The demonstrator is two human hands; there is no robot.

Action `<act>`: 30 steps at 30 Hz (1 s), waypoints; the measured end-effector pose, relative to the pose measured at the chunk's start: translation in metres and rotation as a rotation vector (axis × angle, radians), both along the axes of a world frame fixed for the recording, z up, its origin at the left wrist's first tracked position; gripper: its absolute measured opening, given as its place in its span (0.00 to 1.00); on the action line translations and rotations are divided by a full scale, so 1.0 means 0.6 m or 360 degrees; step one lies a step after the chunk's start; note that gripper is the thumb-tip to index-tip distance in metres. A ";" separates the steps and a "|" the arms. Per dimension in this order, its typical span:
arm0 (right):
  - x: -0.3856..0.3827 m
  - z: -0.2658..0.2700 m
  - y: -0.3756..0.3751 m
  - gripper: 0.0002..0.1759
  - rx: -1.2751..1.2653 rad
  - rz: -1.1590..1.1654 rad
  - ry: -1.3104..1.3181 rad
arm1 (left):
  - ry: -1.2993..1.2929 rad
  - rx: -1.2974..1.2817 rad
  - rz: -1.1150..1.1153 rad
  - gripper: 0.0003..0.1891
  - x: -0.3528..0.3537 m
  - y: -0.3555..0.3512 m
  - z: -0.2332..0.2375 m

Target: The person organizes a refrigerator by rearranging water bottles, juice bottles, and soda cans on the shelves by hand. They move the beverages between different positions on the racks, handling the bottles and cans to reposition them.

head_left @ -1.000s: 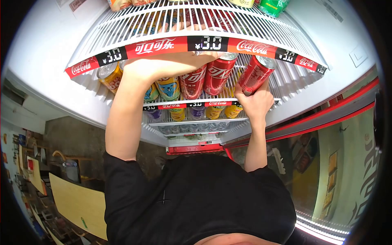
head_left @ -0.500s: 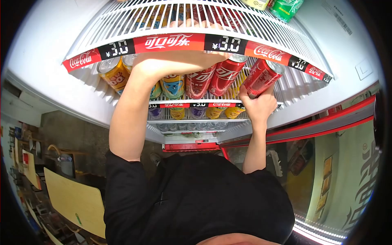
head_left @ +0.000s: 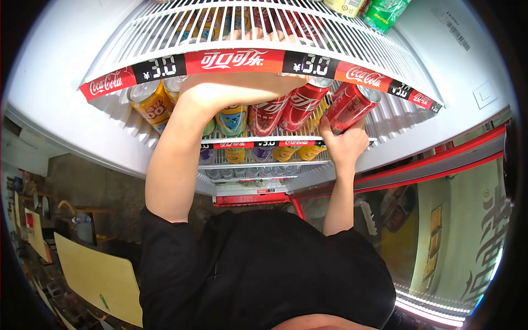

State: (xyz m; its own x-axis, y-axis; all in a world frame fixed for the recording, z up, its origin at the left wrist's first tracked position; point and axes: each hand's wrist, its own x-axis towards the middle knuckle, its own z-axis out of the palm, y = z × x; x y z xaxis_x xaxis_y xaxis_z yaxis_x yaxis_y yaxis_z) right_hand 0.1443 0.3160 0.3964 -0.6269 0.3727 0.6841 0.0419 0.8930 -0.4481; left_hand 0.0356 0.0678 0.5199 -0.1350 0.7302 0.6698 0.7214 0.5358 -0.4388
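In an open drinks fridge, my right hand (head_left: 349, 144) is wrapped round the lower part of a red Coca-Cola can (head_left: 352, 107). The can is tilted at the right end of the second shelf, under the top wire shelf. My left hand (head_left: 278, 83) reaches in beneath that top shelf (head_left: 165, 47), above a row of cans. Its fingers show only partly through the wires, behind the price strip, so their grip is hidden. Below it stand red cans (head_left: 300, 107) and a yellow-and-blue can (head_left: 231, 118). An orange can (head_left: 148, 104) is at the left.
A red price strip (head_left: 234, 60) edges the top shelf, which carries a green can (head_left: 385, 14). Lower shelves hold yellow and purple drinks (head_left: 264, 154). The fridge door (head_left: 462, 220) stands open on the right. A wooden table (head_left: 99, 275) is at the lower left.
The view has shifted slightly. Both hands keep nearly the same places in the fridge, and the right hand still holds the Coca-Cola can.
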 end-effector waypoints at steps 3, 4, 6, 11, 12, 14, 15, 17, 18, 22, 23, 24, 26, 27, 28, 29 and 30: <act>0.000 0.000 -0.001 0.41 0.0022 -0.0017 0.0018 | -0.0331 0.0135 -0.0070 0.20 -0.005 0.002 -0.008; -0.002 -0.002 0.000 0.41 0.0022 -0.0026 0.0012 | -0.0405 0.0136 -0.0106 0.20 -0.002 0.001 -0.003; -0.002 -0.005 0.002 0.40 0.0023 -0.0049 -0.0004 | -0.0476 0.0071 -0.0010 0.22 0.002 -0.002 0.000; -0.004 -0.004 0.001 0.41 -0.0001 0.0024 0.0090 | -0.0586 0.0106 0.0023 0.21 0.007 0.001 0.004; -0.004 -0.004 0.001 0.41 -0.0015 0.0034 0.0116 | -0.0641 0.0081 0.0000 0.19 0.008 0.003 0.007; 0.000 -0.001 0.000 0.41 -0.0009 0.0028 0.0055 | -0.0648 0.0078 0.0003 0.18 0.007 0.005 0.007; 0.001 0.000 0.000 0.41 -0.0005 0.0026 0.0025 | -0.0682 0.0063 0.0026 0.18 0.009 0.005 0.009; 0.001 -0.002 0.001 0.41 0.0014 -0.0002 0.0005 | -0.0719 0.0062 0.0071 0.18 0.016 0.004 0.017; 0.001 -0.002 0.001 0.41 0.0029 -0.0011 -0.0003 | -0.0739 0.0061 0.0095 0.18 0.018 0.004 0.020; -0.005 -0.010 0.006 0.39 0.0087 0.0003 0.0106 | -0.0695 0.0042 0.0162 0.18 0.019 0.007 0.018; -0.005 -0.010 0.006 0.40 0.0089 0.0013 0.0118 | -0.0713 0.0041 0.0160 0.18 0.018 0.008 0.018; -0.005 -0.009 0.005 0.40 0.0091 0.0023 0.0130 | -0.0730 0.0040 0.0157 0.18 0.016 0.008 0.016; -0.005 -0.008 0.005 0.40 0.0091 0.0033 0.0137 | -0.0711 0.0040 0.0144 0.19 0.014 0.007 0.014; -0.005 -0.008 0.005 0.40 0.0089 0.0034 0.0132 | -0.0675 0.0041 0.0134 0.19 0.015 0.006 0.013; -0.004 -0.007 0.004 0.39 0.0087 0.0034 0.0126 | -0.0640 0.0042 0.0123 0.20 0.015 0.005 0.012; -0.003 -0.007 0.004 0.39 0.0082 0.0036 0.0128 | -0.0689 0.0030 0.0140 0.20 0.017 0.005 0.015; -0.003 -0.007 0.004 0.39 0.0076 0.0038 0.0128 | -0.0740 0.0018 0.0156 0.20 0.019 0.005 0.018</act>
State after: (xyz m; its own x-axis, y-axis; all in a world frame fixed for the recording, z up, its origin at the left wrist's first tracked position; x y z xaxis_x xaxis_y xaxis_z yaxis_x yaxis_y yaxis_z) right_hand 0.1424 0.3183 0.3924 -0.5776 0.3242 0.7492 -0.0141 0.9137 -0.4062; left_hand 0.0470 0.0707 0.5310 -0.4905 0.6921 0.5295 0.7856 0.6142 -0.0750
